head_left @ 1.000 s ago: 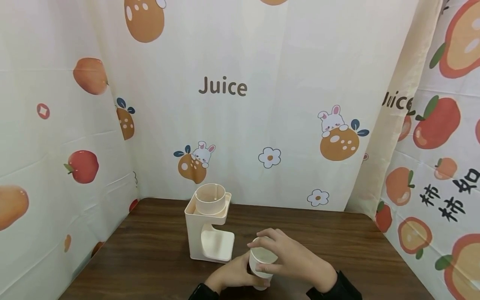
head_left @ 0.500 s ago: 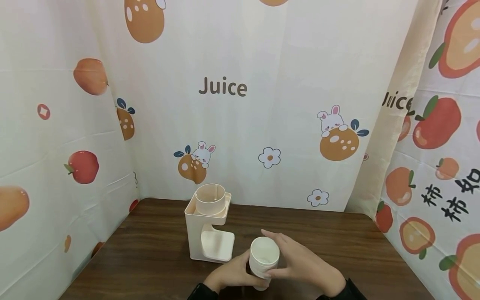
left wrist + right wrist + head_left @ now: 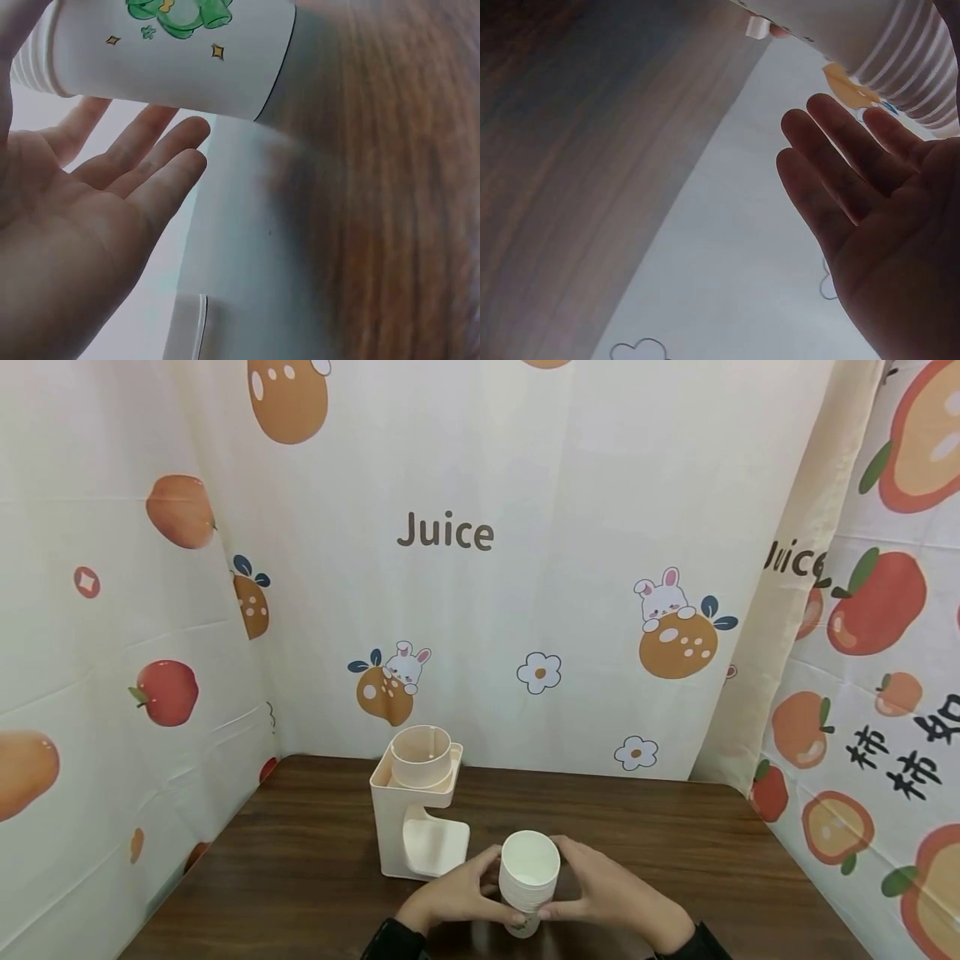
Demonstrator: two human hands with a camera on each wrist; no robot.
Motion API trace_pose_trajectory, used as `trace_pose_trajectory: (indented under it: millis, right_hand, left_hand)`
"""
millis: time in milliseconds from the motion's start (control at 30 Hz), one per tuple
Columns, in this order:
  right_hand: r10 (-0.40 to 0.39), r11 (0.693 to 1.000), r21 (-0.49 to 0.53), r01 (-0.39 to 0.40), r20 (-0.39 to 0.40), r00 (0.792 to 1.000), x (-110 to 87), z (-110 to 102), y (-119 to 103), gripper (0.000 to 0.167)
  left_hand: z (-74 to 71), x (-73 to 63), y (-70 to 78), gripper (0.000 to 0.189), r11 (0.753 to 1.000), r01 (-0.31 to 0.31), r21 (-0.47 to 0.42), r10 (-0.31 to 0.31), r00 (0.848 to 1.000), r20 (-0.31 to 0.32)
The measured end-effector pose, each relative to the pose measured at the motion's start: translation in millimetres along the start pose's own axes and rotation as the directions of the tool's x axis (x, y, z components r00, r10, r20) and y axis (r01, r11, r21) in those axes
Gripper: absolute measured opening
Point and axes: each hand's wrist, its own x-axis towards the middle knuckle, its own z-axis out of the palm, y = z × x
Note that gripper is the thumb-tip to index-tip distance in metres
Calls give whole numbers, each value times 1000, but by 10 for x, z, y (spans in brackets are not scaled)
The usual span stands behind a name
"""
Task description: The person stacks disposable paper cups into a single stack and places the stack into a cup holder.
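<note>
A stack of white paper cups (image 3: 528, 868) is upright between the two hands, its ribbed rims uppermost. The lowest cup (image 3: 172, 45) bears a green cartoon print and small gold stars. My left hand (image 3: 461, 889) holds the stack from the left, thumb on the near side and index finger behind. From the right, my right hand (image 3: 611, 897) holds it with thumb low and index finger near the top rim. Its other fingers (image 3: 825, 195) stretch out loosely, apart from the cups. Whether the stack touches the table is unclear.
A cream cup dispenser (image 3: 393, 827) with a round tube on top and a small shelf stands left of the hands. The dark wooden table (image 3: 300, 860) is bounded by fruit-print curtains (image 3: 480, 610) at the back and sides.
The right hand has moved from over the cups' mouth to their right side, leaving the top rim uncovered. The left hand has shifted slightly left, its grasp looking looser.
</note>
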Motion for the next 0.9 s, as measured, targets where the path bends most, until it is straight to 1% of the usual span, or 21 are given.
trace_pose_trajectory:
  millis: [200,400,600,733,900]
  right_hand:
    - [-20,998,60,17,52,998,-43,65,86,76]
    - [24,992,123,-34,89,996,-58,79,67,73]
    - [35,983,176,-56,122,992,-59,123,74,69]
    - [32,980,193,-55,118,992,-62,156,92,67]
    - [27,978,202,-50,115,993,-60,189,113,68]
  left_hand:
    - [-50,-4,6,66,1000,-10,-9,11,1000,22]
    - [-47,-19,47,65,1000,-1,-21,2,1000,31]
    - [-42,-17,61,66,1000,-6,-29,7,1000,30]
    - [-37,-12,49,65,999,-23,-41,25,999,36]
    - [-25,-12,33,63,998,-41,-38,42,999,28]
